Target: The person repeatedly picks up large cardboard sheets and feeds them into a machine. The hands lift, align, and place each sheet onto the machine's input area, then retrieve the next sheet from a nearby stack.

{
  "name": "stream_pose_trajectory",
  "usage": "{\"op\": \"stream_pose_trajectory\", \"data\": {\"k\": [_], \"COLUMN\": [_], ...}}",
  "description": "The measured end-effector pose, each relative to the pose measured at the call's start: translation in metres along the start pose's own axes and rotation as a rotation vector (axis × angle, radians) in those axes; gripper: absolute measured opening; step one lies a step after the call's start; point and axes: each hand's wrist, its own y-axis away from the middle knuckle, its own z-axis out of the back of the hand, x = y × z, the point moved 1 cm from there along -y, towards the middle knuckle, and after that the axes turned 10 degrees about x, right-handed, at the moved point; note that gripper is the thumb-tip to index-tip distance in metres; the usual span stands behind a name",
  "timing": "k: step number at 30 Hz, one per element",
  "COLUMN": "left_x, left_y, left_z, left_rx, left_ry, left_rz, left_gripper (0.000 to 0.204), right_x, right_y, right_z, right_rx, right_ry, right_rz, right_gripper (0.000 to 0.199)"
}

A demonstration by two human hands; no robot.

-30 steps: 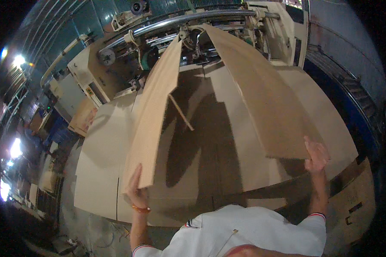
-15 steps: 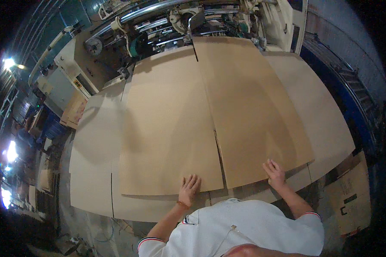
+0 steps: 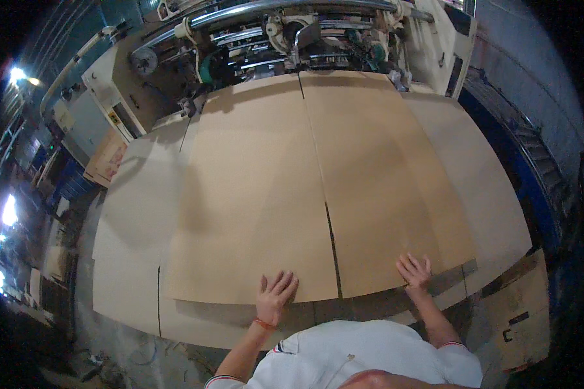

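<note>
A broad tan cardboard sheet (image 3: pixel 250 188) lies in front of me, with a dark slot running up from its near edge and another at its far edge. My left hand (image 3: pixel 277 297) rests palm down on the near edge, left of the slot, with its fingers apart. On the right panel (image 3: pixel 383 175), my right hand (image 3: pixel 416 273) touches the near edge, fingers spread. Neither hand grips anything. Paler cardboard (image 3: pixel 136 214) spreads out beneath the tan sheet and shows on both sides.
Beyond the cardboard stands a machine with metal rollers (image 3: pixel 259 13) and cream side housings (image 3: pixel 428 52). A blue rail-like frame (image 3: pixel 525 155) runs along the right. Printed cardboard (image 3: pixel 516 318) lies low at the right, and a brown carton (image 3: pixel 107 159) at the left.
The right panel's far edge, raised beyond the left panel's before, now lies about level with it. My right hand's fingers have spread. The whole view has shifted slightly.
</note>
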Motion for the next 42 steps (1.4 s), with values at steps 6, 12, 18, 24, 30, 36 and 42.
{"op": "stream_pose_trajectory", "data": {"k": [6, 12, 18, 24, 30, 36, 42], "left_x": [0.010, 0.072, 0.119, 0.192, 0.212, 0.214, 0.239], "left_y": [-0.061, -0.146, -0.138, -0.086, -0.074, -0.110, -0.204], "left_z": [0.087, 0.061, -0.032, -0.029, -0.034, 0.019, 0.022], "left_rx": [0.007, -0.091, 0.095, -0.009, -0.175, -0.334, -0.316], "left_ry": [-0.108, -0.175, -0.246, -0.249, -0.584, -0.791, -0.600], "left_rz": [-0.083, -0.160, -0.037, 0.218, -0.249, -0.328, -0.384], "left_gripper": [0.042, 0.040, 0.057, 0.076, 0.057, 0.054, 0.055], "right_x": [-0.011, -0.037, -0.058, -0.055, -0.082, -0.134, -0.154], "right_y": [-0.078, -0.175, -0.150, -0.103, -0.111, -0.125, -0.229], "right_z": [0.069, 0.049, -0.054, -0.066, -0.084, -0.099, -0.095], "right_rx": [-0.095, -0.165, 0.023, 0.189, 0.188, -0.180, -0.313], "right_ry": [0.020, 0.062, 0.164, -0.119, 0.148, 0.320, 0.327], "right_rz": [0.089, 0.097, -0.096, -0.317, -0.252, 0.042, 0.080], "right_gripper": [0.025, 0.026, 0.052, 0.084, 0.077, 0.043, 0.041]}}
